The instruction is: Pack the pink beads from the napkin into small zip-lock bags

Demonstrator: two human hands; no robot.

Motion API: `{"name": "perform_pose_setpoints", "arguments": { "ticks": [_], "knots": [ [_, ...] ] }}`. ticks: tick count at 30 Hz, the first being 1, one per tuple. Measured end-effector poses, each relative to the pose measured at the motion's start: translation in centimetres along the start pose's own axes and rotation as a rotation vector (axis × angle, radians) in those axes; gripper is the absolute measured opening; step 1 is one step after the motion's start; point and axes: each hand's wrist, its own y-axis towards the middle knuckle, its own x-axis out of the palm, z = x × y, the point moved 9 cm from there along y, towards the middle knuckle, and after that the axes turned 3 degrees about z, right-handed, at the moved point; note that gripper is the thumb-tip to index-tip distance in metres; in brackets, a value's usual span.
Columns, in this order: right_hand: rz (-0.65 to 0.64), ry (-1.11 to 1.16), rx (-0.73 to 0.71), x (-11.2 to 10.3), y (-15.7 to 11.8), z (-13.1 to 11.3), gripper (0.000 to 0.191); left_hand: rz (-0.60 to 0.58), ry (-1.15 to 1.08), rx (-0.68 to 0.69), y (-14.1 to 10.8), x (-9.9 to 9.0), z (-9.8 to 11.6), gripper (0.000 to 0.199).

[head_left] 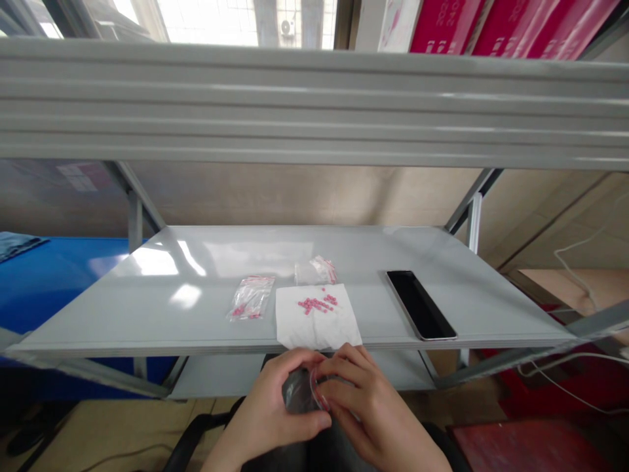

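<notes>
Daylight pouring through a bright window (211,19) above a grey metal shelving unit (314,105), with glare gleaming across its pale lower shelf (147,308). A beige wall (295,196) rising behind the uprights. A blue table (63,282) stretching along the left, a tan floor (113,432) showing underneath, and white cables (574,269) trailing down the right toward a red surface (531,446).

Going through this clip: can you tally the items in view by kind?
Clear plastic zip bags with red trim: 2
White paper tissue: 1
Slim black-screened phone: 1
Dark glossy plastic bag, between left hand and right hand: 1
Total: 5
Pink beads, on the tissue, not countable.
</notes>
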Motion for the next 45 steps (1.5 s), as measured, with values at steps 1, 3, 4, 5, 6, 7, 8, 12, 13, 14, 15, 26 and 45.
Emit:
{"name": "perform_pose_setpoints", "arguments": {
  "ticks": [1, 3, 4, 5, 6, 7, 8, 12, 13, 14, 15, 26, 45],
  "knots": [
    [0.034, 0.009, -0.009, -0.2, -0.1, 0.0, 0.015, 0.034, 0.058, 0.033, 0.0, -0.2, 0.5, 0.052],
    [0.116, 0.053, -0.034, -0.9, -0.3, -0.3, 0.020, 0.091, 0.112, 0.091, 0.1, -0.7, 1.5, 0.044],
    [0.160, 0.088, -0.050, -1.3, -0.4, -0.4, 0.024, 0.107, 0.110, 0.108, 0.1, -0.9, 1.8, 0.040],
    [0.205, 0.126, -0.064, -1.8, -0.4, -0.5, 0.027, 0.125, 0.100, 0.119, 0.2, -1.1, 2.0, 0.037],
    [0.250, 0.163, -0.071, -2.3, -0.5, -0.4, 0.029, 0.145, 0.094, 0.127, 0.2, -1.4, 2.2, 0.034],
    [0.303, 0.193, -0.071, -2.8, -0.4, 0.0, 0.029, 0.166, 0.094, 0.133, 0.2, -1.8, 2.3, 0.033],
    [0.361, 0.210, -0.058, -3.4, -0.3, 0.6, 0.028, 0.184, 0.100, 0.139, 0.2, -2.1, 2.3, 0.034],
    [0.564, 0.050, 0.124, -4.5, 0.9, 5.9, 0.017, 0.263, 0.140, 0.191, 0.4, -3.4, 2.4, 0.039],
    [0.570, -0.037, 0.165, -4.3, 1.4, 7.2, 0.014, 0.290, 0.136, 0.210, 0.5, -3.7, 2.4, 0.040],
    [0.551, -0.120, 0.198, -3.9, 2.0, 8.5, 0.013, 0.318, 0.116, 0.230, 0.7, -3.9, 2.3, 0.042],
    [0.544, -0.156, 0.211, -3.5, 2.6, 9.5, 0.014, 0.341, 0.080, 0.247, 0.9, -4.1, 2.1, 0.045],
    [0.580, -0.159, 0.230, -3.2, 3.4, 10.3, 0.014, 0.351, 0.005, 0.272, 2.6, -3.2, 0.8, 0.044],
    [0.522, -0.066, 0.220, -4.2, 4.2, 9.3, 0.010, 0.371, -0.130, 0.219, 2.4, -2.9, 0.5, 0.040]
  ]
}}
